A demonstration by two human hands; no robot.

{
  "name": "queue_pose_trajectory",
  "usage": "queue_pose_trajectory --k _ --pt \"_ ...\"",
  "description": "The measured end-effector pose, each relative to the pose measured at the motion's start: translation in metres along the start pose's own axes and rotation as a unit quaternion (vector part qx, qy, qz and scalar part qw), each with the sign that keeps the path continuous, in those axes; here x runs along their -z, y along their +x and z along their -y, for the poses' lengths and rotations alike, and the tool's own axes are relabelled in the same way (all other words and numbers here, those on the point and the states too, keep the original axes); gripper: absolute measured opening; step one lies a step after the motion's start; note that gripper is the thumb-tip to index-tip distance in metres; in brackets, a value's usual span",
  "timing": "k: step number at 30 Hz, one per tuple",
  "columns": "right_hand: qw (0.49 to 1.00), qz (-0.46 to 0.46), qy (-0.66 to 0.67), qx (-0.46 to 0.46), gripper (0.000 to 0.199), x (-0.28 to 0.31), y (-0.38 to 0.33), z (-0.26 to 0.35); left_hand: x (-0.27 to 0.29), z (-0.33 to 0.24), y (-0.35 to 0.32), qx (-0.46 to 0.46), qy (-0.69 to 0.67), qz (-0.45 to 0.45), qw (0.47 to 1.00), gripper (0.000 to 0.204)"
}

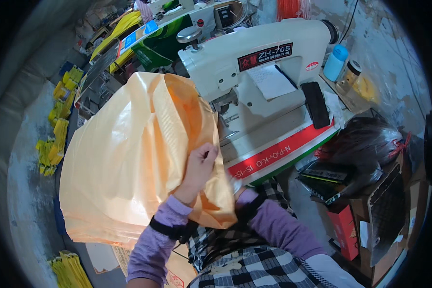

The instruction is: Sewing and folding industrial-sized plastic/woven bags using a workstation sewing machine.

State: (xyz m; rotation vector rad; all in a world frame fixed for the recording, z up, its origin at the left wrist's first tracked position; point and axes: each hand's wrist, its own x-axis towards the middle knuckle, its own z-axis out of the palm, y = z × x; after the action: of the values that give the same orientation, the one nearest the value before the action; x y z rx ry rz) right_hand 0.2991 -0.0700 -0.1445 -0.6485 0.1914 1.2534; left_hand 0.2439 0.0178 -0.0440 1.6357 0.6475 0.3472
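Note:
A large pale orange woven plastic bag [125,144] spreads across my front and left, its mouth gaping toward the sewing machine. My left hand [199,168] is closed at the mouth, with the fingers curled around the bag's edge. Beside the bag's right edge, my right hand [236,185] is mostly hidden and blurred, so its fingers do not show. Just beyond the bag stands a white industrial sewing machine [216,67]; its needle area [228,108] is close to the bag's upper right edge, and I cannot tell whether they touch.
A black phone [315,104] and a paper sheet [270,81] lie on the machine. A blue bottle [335,63] stands at its right. Cardboard boxes [369,225] and plastic wrapping [365,139] crowd the right side. Yellow bundles [60,137] lie along the left.

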Motion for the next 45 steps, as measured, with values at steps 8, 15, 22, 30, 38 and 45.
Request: queue_pose_trajectory --k 8,15,22,30,38,45 --pt "0.783 0.104 -0.593 0.158 0.05 0.034 -0.035 0.037 0.003 0.042 -0.032 0.054 -0.041 0.014 0.998 0.02" --pt "0.611 -0.096 -0.717 0.321 0.095 -0.026 -0.043 0.02 0.012 0.019 -0.033 -0.104 0.151 -0.079 0.98 0.03" --pt "0.566 -0.115 -0.747 0.33 0.043 -0.009 -0.049 0.03 0.015 0.007 -0.064 0.002 0.574 0.045 0.817 0.05" --pt "0.707 -0.09 -0.589 0.382 0.032 -0.01 -0.057 0.036 0.022 0.024 -0.074 -0.309 0.524 0.107 0.786 0.014" --pt "0.779 -0.073 -0.522 0.339 0.036 -0.015 -0.064 0.039 0.008 0.003 -0.071 -0.322 0.535 0.097 0.775 0.008" --pt "0.677 -0.066 -0.602 0.419 0.034 -0.003 -0.054 0.035 -0.024 0.001 -0.084 -0.243 0.593 0.229 0.733 0.018"
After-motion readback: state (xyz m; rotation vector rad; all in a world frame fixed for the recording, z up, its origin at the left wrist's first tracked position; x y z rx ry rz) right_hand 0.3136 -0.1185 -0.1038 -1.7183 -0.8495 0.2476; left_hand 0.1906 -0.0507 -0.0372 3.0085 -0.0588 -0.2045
